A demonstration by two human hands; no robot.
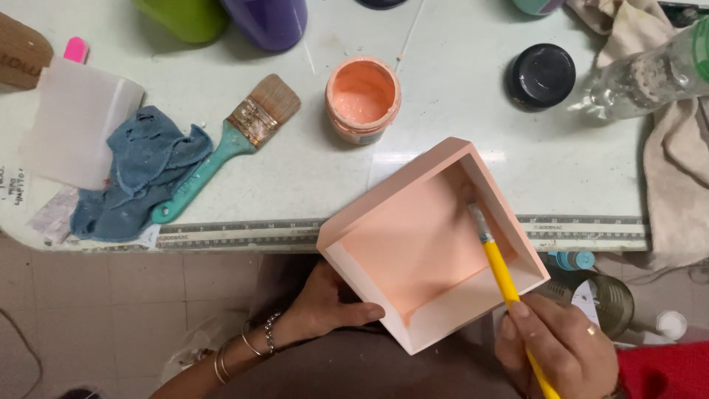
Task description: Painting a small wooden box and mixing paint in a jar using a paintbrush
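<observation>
left hand (325, 301) gripping box (432, 240) underneath | right hand (565, 347) fingers pinching brush (502, 277), painting inside | risk: thumb smudging wet rim

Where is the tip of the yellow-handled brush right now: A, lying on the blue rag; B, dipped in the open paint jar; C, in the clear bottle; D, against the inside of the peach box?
D: the right hand holds the yellow-handled brush with its bristles against the inner wall of the peach box.

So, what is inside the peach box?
Inside the peach box only the tip of the yellow brush, held by the right hand, touches a wall. The brush tip hides a small spot.
</observation>
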